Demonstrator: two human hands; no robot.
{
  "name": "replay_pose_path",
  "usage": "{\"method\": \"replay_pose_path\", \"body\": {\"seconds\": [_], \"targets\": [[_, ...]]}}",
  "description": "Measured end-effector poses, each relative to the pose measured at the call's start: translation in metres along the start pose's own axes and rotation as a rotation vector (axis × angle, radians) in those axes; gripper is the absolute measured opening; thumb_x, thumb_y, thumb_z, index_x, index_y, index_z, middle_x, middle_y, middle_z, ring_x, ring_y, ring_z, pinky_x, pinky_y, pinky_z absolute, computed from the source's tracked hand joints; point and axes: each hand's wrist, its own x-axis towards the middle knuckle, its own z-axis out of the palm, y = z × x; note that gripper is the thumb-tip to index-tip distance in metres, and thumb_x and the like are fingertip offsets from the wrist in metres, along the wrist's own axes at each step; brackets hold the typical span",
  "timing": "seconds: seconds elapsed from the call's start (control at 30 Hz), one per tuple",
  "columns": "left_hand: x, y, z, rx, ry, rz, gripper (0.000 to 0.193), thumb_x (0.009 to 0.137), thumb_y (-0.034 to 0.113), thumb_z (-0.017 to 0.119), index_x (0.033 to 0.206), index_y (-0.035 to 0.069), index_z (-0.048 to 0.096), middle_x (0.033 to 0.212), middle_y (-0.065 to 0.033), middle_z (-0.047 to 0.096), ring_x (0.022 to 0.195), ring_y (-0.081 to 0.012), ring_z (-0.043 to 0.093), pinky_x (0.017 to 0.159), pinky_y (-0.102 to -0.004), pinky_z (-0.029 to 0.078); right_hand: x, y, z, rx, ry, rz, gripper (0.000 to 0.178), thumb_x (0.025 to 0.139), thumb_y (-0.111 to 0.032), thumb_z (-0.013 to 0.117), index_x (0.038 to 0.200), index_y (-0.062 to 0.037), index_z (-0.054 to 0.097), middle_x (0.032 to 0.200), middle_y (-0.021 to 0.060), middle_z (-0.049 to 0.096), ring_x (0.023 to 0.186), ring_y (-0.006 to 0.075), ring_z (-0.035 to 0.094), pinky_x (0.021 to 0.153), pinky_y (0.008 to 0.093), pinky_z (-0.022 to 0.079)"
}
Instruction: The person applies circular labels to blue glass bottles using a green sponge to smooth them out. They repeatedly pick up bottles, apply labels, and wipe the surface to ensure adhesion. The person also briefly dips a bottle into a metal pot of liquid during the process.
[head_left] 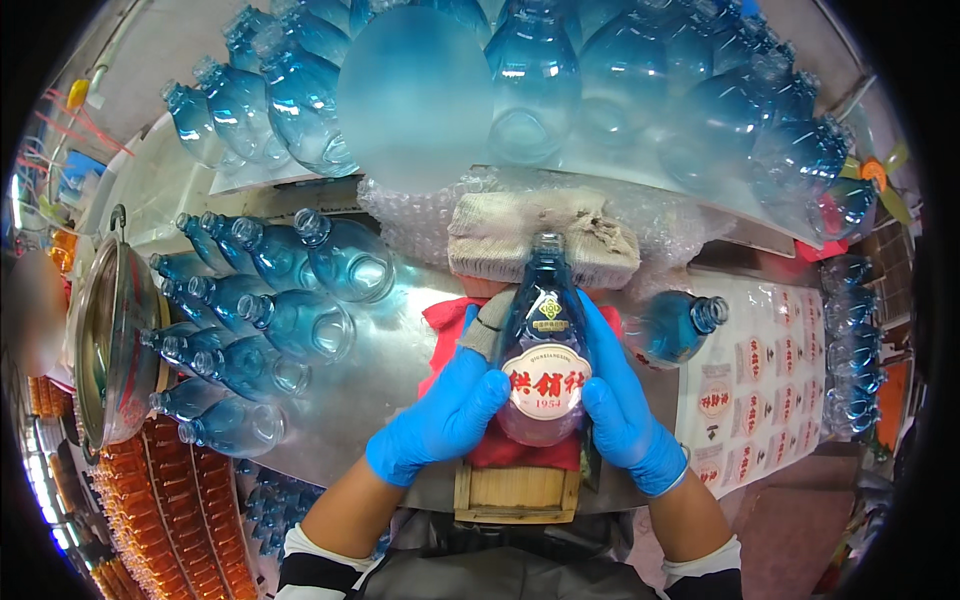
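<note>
My left hand and my right hand, both in blue gloves, are wrapped round the two sides of a blue glass bottle. The bottle points neck-away from me. Its front faces up, with a cream oval label with red lettering on the body and a small gold emblem nearer the neck. Grey fabric covers some of my left fingertips. Under the bottle is a red cloth over a wooden block. The bottle's mouth meets a folded cream towel.
Blue bottles stand in rows on the left of the metal table; more crowd the far shelf. To the right are a lone bottle and a label sheet. Bubble wrap flanks the towel. A round metal-rimmed pan hangs left.
</note>
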Motion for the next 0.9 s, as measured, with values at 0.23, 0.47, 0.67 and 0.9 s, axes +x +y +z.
{"method": "replay_pose_path", "body": {"seconds": [0.23,0.47,0.67,0.9], "targets": [[-0.009,0.014,0.002,-0.025,0.124,0.019,0.062,0.093,0.022,0.038,0.142,-0.003,0.011,0.141,-0.0182,0.029,0.131,-0.0277,0.028,0.109,-0.0368,0.018,-0.011,-0.011,-0.006,0.062,0.190,0.291,0.054,0.092,-0.039,0.045,0.135,-0.0074,0.035,0.126,0.0125,0.050,0.053,0.0070,0.049,0.052,0.0212,0.042],[-0.040,0.046,0.038,1.201,0.195,0.357,0.062,0.071,0.034,0.072,0.124,0.008,0.053,0.133,-0.0240,0.038,0.118,-0.0380,0.042,0.101,-0.0474,0.030,-0.059,-0.010,0.001,0.742,0.691,0.763,0.055,0.086,-0.060,0.045,0.088,-0.0085,0.062,0.078,0.0043,0.060,0.054,0.0132,0.051,0.053,0.0251,0.043],[-0.028,0.045,0.051,1.203,0.262,0.157,0.102,0.056,0.027,0.085,0.134,-0.005,0.027,0.127,-0.0211,0.041,0.112,-0.0339,0.048,0.092,-0.0397,0.041,-0.061,-0.018,0.016,0.800,0.866,0.489,0.034,0.085,-0.036,0.061,0.101,-0.0062,0.057,0.090,0.0056,0.062,0.071,0.0160,0.059,0.061,0.0278,0.048],[-0.026,0.034,0.031,1.149,0.344,0.225,0.093,0.055,0.029,0.085,0.130,0.000,0.038,0.122,-0.0189,0.046,0.113,-0.0333,0.046,0.095,-0.0408,0.039,-0.030,-0.049,0.026,0.094,0.834,0.120,0.022,0.078,-0.008,0.071,0.093,-0.0006,0.058,0.088,0.0062,0.063,0.078,0.0089,0.058,0.066,0.0228,0.049]]}}
